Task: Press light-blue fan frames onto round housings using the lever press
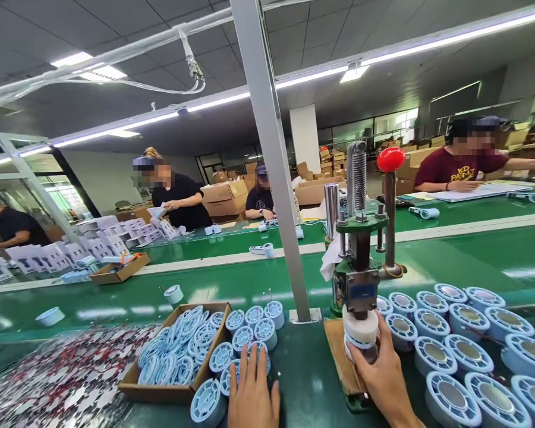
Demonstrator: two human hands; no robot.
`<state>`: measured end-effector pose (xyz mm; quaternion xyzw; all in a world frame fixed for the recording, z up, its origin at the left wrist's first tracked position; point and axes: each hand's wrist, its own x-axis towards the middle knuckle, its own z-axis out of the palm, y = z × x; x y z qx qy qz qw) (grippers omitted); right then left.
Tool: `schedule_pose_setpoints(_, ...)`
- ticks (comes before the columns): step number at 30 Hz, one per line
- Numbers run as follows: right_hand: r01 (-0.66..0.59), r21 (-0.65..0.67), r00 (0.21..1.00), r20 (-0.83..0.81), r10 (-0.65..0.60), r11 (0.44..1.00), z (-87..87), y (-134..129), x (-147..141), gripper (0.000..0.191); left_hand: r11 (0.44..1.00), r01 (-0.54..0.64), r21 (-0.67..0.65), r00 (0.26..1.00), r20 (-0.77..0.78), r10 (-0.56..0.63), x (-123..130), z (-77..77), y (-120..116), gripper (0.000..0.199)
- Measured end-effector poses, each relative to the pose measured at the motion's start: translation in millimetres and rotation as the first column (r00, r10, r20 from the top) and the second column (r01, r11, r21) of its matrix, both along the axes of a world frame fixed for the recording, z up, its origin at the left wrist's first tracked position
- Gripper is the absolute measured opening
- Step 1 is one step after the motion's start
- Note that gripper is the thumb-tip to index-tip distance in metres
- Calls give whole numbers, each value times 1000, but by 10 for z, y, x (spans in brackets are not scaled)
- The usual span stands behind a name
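My left hand (253,389) lies flat with fingers spread over a group of light blue round housings (207,401) with spoked faces. It is apart from the hand press (361,261), a green tool with a red ball on its lever. My right hand (386,377) wraps thumb and fingers round a light blue round part (360,341) beneath the press's white pressing block (361,326). Fingers and block hide most of that part. A wooden board (339,351) lies at the base of the press.
A cardboard box (160,391) of light blue rings stands left, beside many flat metal pieces with red wires (71,371). Rows of housings with grey centres (452,398) fill the right. A metal post (276,160) rises behind. Several people work across the green conveyor (339,261).
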<state>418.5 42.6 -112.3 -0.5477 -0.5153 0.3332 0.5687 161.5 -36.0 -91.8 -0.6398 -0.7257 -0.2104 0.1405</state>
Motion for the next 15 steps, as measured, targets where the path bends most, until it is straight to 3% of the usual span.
schedule_pose_setpoints(3, 69, 14, 994, -91, -68, 997, 27, 19, -18, 94, 998, -32, -58, 999, -45, 30, 203, -87, -13, 60)
schedule_pose_setpoints(6, 131, 20, 985, -119, -128, 991, 35, -4, -26, 94, 997, -50, -63, 999, 17, 52, 507, -182, -70, 62)
schedule_pose_setpoints(8, 183, 52, 979, -96, -177, 982, 49, -26, -32, 91, 996, -25, -89, 997, 64, 31, 622, -158, -93, 58)
schedule_pose_setpoints(12, 245, 55, 969, 13, -246, 968, 110, -168, -17, 85, 984, 49, -170, 985, 170, -19, 555, 43, -91, 56)
schedule_pose_setpoints(15, 221, 145, 969, 83, -235, 964, 140, -464, 79, 85, 970, 88, -228, 971, 238, -33, 399, 134, -83, 57)
